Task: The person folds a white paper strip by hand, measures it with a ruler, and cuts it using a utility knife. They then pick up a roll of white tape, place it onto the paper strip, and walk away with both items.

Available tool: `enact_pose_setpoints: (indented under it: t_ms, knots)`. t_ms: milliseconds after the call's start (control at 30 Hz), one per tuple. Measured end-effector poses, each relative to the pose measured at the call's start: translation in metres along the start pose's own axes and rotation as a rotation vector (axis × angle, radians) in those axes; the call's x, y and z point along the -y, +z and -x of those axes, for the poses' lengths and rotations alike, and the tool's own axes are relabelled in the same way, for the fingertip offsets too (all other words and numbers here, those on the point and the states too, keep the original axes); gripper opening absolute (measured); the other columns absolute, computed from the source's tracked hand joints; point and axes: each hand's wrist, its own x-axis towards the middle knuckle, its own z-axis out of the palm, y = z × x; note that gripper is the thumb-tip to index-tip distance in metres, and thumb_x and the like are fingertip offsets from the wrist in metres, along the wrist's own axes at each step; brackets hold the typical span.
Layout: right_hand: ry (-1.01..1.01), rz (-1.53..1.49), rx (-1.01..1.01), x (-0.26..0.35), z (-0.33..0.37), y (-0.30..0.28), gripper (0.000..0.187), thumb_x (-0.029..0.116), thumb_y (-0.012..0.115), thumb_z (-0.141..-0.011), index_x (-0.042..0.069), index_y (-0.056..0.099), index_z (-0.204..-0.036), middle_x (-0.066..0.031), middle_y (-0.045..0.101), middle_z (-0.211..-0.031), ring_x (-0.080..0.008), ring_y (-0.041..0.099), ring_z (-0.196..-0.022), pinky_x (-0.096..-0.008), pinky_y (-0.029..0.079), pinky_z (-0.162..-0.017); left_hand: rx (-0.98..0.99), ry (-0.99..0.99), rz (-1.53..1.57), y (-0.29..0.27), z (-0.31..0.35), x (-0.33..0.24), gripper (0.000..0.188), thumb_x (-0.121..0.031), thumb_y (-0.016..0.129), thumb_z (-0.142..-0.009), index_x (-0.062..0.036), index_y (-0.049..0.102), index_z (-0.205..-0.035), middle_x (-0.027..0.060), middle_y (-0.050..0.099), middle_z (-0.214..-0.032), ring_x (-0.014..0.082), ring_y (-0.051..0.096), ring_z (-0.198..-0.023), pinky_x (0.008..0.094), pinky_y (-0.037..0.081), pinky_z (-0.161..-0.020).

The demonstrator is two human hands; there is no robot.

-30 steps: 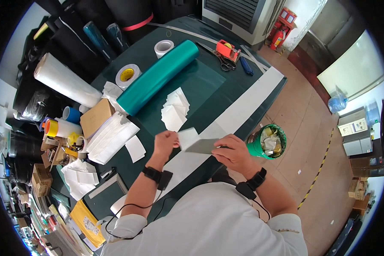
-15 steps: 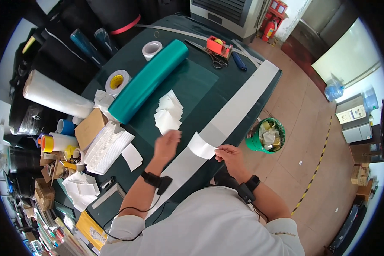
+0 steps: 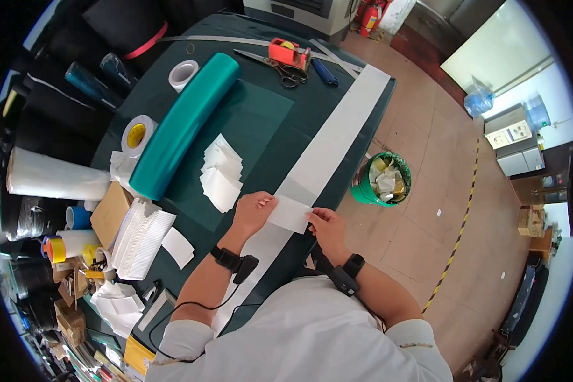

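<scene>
A small white rectangular sheet (image 3: 291,214) is stretched between my two hands, over a long pale strip (image 3: 337,130) that runs diagonally along the table. My left hand (image 3: 254,211) pinches its left edge. At its right edge, the thumb and fingers of my right hand (image 3: 326,227) close on it. A greyish translucent piece (image 3: 297,190) lies across the strip just beyond the sheet. To the left of the strip, a fanned pile of white sheets (image 3: 221,173) rests on the dark green table (image 3: 267,143).
A green film roll (image 3: 186,124) lies on the table, near tape rolls (image 3: 138,135), scissors (image 3: 280,68) and a red tape dispenser (image 3: 290,53). White mesh-like material (image 3: 145,239) and a cardboard piece (image 3: 113,213) crowd the left. A green bin (image 3: 363,191) with scraps stands right of the table.
My left hand has come over to the sheet and taken hold of its left edge. The sheet, curled before, is now flatter. The whole view has shifted.
</scene>
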Motion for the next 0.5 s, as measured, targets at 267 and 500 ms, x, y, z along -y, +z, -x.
enact_pose_setpoints:
  t_ms: [267, 500]
  knots:
    - [-0.007, 0.019, -0.197, 0.005, -0.017, 0.012, 0.019, 0.011, 0.074, -0.087, -0.002, 0.061, -0.094, -0.0059, 0.064, -0.072, -0.0103, 0.061, -0.056, -0.0269, 0.050, -0.047, -0.023, 0.043, -0.136, 0.009, -0.041, -0.002, 0.025, -0.020, 0.076, -0.083, -0.0003, 0.073, -0.098, 0.0103, 0.074, -0.083, 0.0189, 0.070, -0.076, 0.0297, 0.054, -0.072]
    - [0.009, 0.122, -0.233, 0.009, -0.031, 0.010, 0.036, 0.011, 0.077, -0.084, 0.007, 0.043, -0.075, -0.0052, 0.057, -0.063, -0.0134, 0.060, -0.048, -0.0291, 0.049, -0.039, -0.128, 0.035, -0.172, 0.023, -0.051, 0.000, 0.036, -0.021, 0.079, -0.079, 0.0002, 0.071, -0.106, 0.0123, 0.074, -0.084, 0.0231, 0.072, -0.077, 0.0328, 0.055, -0.072]
